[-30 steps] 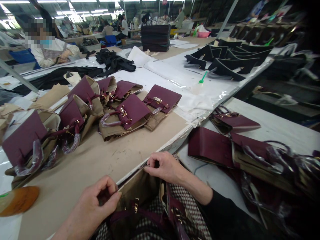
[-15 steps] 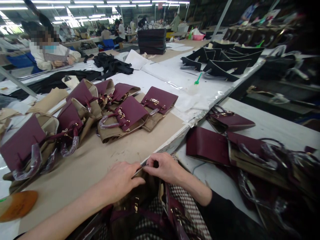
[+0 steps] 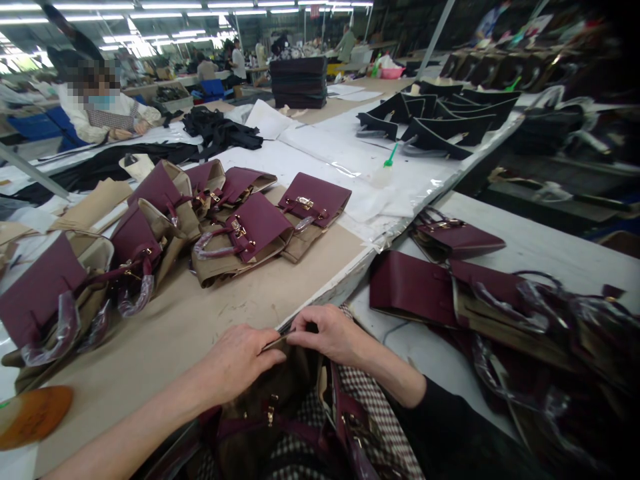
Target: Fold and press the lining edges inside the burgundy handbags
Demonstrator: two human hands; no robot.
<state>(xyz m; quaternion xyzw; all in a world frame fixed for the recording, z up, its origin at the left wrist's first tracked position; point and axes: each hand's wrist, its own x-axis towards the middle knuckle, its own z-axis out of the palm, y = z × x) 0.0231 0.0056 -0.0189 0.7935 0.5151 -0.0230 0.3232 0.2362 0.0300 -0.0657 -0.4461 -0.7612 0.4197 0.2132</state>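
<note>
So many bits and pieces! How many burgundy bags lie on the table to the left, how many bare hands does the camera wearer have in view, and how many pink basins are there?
Burgundy bags: 7
Wearer's hands: 2
Pink basin: 1
Total: 10

The long table (image 3: 330, 290) is covered with brown paper (image 3: 165, 357) at the near end and white sheeting (image 3: 325, 163) beyond. Maroon bags (image 3: 260, 230) cluster on the brown paper, with an amber thing (image 3: 43, 415), possibly a bottle, cut off at the near left. Farther along lie black cloth (image 3: 220, 127), a dark stack (image 3: 299, 83) and black panels (image 3: 447, 127). On the right, a lower white bench (image 3: 545, 223) bears one bag (image 3: 463, 239) just beside an overlapping heap of bags (image 3: 413, 287).
</note>
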